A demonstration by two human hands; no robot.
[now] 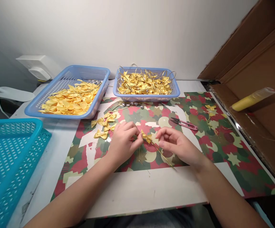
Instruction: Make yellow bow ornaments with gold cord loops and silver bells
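Note:
Between my hands is a yellow ribbon bow (pixel 147 137) with a thin gold cord (pixel 163 155) trailing down to the right. My left hand (pixel 126 139) pinches the bow's left end between thumb and forefinger. Just right of the bow, my right hand (pixel 174 142) is held with curled fingers, thumb and fingertips apart, and nothing shows between them. Several loose yellow bows (pixel 104 125) lie beyond my left hand. Small silver bells (pixel 130 104) and more gold cords lie in front of the far basket. Pink-handled thread snips (pixel 183 123) rest beyond my right hand.
A blue basket (pixel 30 109) of yellow bows stands at the back left. Another blue basket (pixel 147 97) holds bows with gold cords. A turquoise basket (pixel 38 152) is at the left edge. Cardboard (pixel 246 47) walls the right side, near a yellow tube (pixel 249 99).

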